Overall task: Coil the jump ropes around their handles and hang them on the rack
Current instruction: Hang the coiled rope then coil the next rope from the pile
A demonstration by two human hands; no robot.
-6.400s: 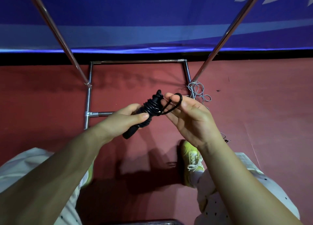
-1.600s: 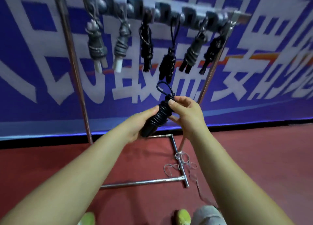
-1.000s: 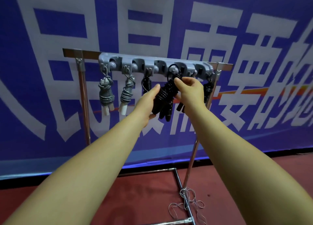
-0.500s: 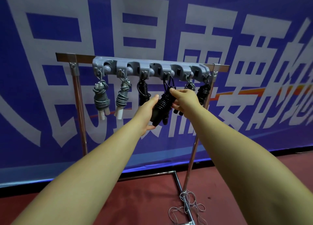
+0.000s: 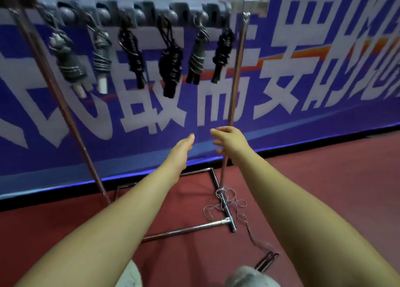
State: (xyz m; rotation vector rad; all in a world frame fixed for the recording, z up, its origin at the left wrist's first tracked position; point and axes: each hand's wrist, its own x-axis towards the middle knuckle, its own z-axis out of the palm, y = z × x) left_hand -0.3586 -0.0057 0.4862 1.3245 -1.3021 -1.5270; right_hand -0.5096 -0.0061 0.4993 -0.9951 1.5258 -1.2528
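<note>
The upper part of the frame is motion-blurred. The grey hook bar (image 5: 134,11) of the rack (image 5: 234,85) reads only as a smeared band, and its hooks cannot be separated. The rack's left end is cut off by the frame edge.

Six coiled jump ropes appear to hang from the bar, though one dark bundle may be two: two grey ones (image 5: 69,64) at the left, then black ones, including the longest black bundle (image 5: 171,61) near the middle, on a long loop. Handle details are too blurred to describe.

Both hands are empty and well below the ropes. The left hand (image 5: 180,149) is extended with fingers straight and together. The right hand (image 5: 229,140) has loosely spread, relaxed fingers and partly covers the rack's right upright.

The blue banner (image 5: 303,70) behind carries large white characters and an orange stripe; the characters are cropped and I do not read them with confidence.

The floor (image 5: 324,189) is a dull red mat. On it sits the rack's chrome base frame, with a loose, uncoiled thin rope (image 5: 229,200) tangled at its right foot and trailing to dark handles (image 5: 266,262) near the person's knee. Pale trouser fabric shows at the bottom edge.
</note>
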